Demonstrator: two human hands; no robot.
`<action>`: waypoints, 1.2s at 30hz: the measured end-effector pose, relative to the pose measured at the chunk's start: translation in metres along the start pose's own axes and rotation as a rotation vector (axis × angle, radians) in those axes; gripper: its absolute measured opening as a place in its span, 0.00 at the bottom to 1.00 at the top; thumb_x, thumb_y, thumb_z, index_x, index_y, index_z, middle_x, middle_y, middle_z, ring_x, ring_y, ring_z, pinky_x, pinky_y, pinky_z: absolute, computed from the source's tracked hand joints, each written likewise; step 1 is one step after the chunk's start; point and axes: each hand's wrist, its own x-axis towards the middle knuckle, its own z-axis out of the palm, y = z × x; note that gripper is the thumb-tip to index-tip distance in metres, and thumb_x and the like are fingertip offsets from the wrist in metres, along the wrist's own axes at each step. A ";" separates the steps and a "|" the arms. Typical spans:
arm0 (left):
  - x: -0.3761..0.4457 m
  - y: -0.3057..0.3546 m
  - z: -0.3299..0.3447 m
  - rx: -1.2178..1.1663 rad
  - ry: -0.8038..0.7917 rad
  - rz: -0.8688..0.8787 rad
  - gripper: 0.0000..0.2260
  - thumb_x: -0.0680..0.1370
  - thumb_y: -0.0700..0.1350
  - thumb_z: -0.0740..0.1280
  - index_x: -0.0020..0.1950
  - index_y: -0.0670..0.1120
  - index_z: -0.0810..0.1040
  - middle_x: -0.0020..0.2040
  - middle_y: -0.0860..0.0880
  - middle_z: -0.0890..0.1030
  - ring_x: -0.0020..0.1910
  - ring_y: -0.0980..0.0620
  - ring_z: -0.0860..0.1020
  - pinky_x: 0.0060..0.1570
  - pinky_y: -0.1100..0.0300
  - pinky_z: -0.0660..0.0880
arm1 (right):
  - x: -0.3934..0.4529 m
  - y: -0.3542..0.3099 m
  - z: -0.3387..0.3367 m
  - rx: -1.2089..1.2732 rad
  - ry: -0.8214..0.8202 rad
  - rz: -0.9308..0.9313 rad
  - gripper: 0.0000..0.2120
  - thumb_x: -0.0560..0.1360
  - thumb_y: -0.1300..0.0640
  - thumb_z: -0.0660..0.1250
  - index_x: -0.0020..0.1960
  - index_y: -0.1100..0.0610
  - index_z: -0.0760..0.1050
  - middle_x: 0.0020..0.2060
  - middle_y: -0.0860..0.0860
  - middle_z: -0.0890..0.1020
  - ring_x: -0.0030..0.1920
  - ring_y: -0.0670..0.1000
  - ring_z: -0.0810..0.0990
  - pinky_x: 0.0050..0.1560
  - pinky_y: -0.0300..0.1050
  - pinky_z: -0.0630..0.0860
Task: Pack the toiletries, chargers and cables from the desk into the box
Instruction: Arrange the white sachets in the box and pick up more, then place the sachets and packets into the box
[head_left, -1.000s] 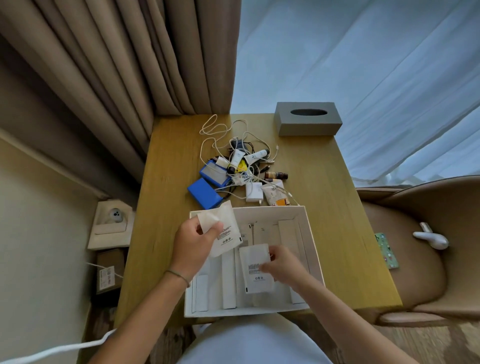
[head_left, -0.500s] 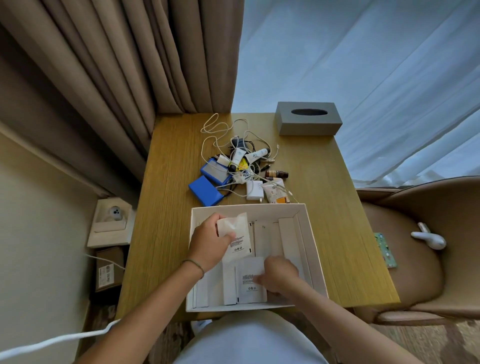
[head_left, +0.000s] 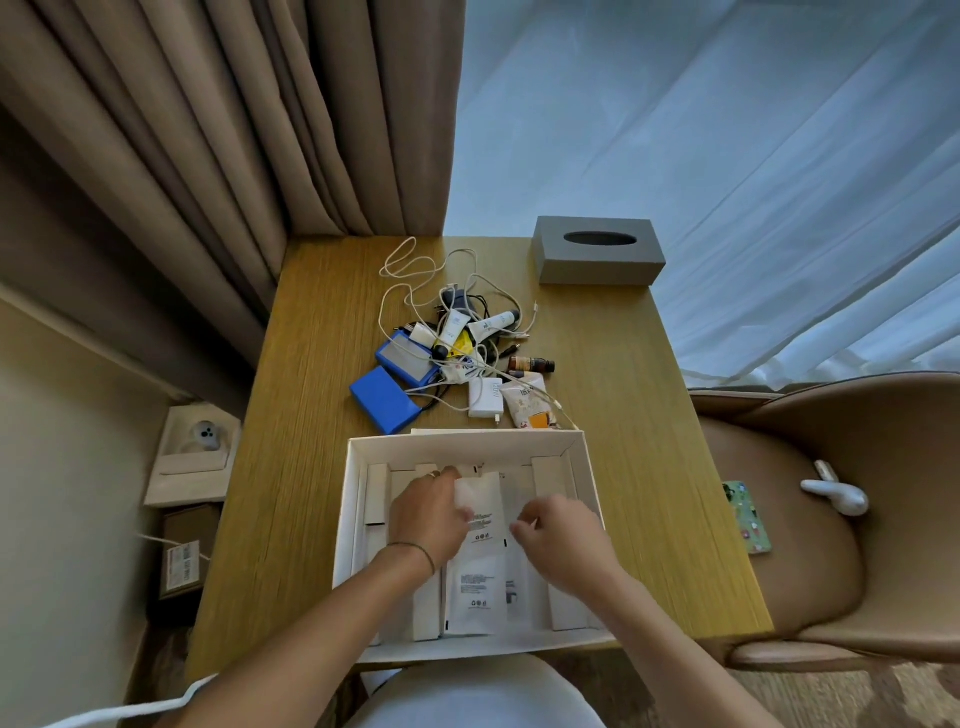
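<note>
Hands inside white box (head_left: 584, 467) at near edge of desk (head_left: 649, 426).
Left hand (head_left: 428, 514) pinching a white sachet (head_left: 480, 512) against box floor; right hand (head_left: 558, 535) hovering just beside it, fingers loosely curled, grasping nothing. Second sachet (head_left: 475, 592) flat below. Cables (head_left: 415, 275), charger (head_left: 485, 397), tubes (head_left: 452, 327) heaped beyond box's far wall.

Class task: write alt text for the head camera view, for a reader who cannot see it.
Both hands, left and right, reach into an open white box on a wooden desk, the left pressing a white packet down. Behind the box lies a pile of cables, chargers and toiletries.
</note>
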 end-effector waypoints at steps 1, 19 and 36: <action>0.000 0.000 0.001 0.079 0.001 0.015 0.18 0.75 0.56 0.72 0.62 0.54 0.75 0.55 0.52 0.83 0.55 0.50 0.81 0.52 0.55 0.80 | 0.001 -0.002 -0.007 0.027 0.020 -0.008 0.12 0.79 0.48 0.65 0.52 0.53 0.84 0.43 0.48 0.87 0.40 0.48 0.83 0.44 0.48 0.83; 0.004 0.022 -0.092 0.010 0.105 0.514 0.09 0.79 0.48 0.64 0.56 0.55 0.81 0.50 0.57 0.82 0.49 0.59 0.78 0.48 0.67 0.74 | 0.167 -0.063 -0.078 -0.144 -0.187 -0.338 0.11 0.76 0.60 0.65 0.51 0.54 0.86 0.48 0.51 0.87 0.46 0.53 0.84 0.50 0.51 0.83; 0.068 0.007 -0.128 -0.105 0.094 0.200 0.08 0.80 0.43 0.65 0.55 0.50 0.83 0.47 0.55 0.81 0.47 0.59 0.78 0.48 0.58 0.78 | 0.214 -0.070 -0.010 -0.724 -0.551 -0.408 0.10 0.75 0.62 0.65 0.54 0.63 0.79 0.34 0.52 0.73 0.35 0.54 0.74 0.37 0.47 0.73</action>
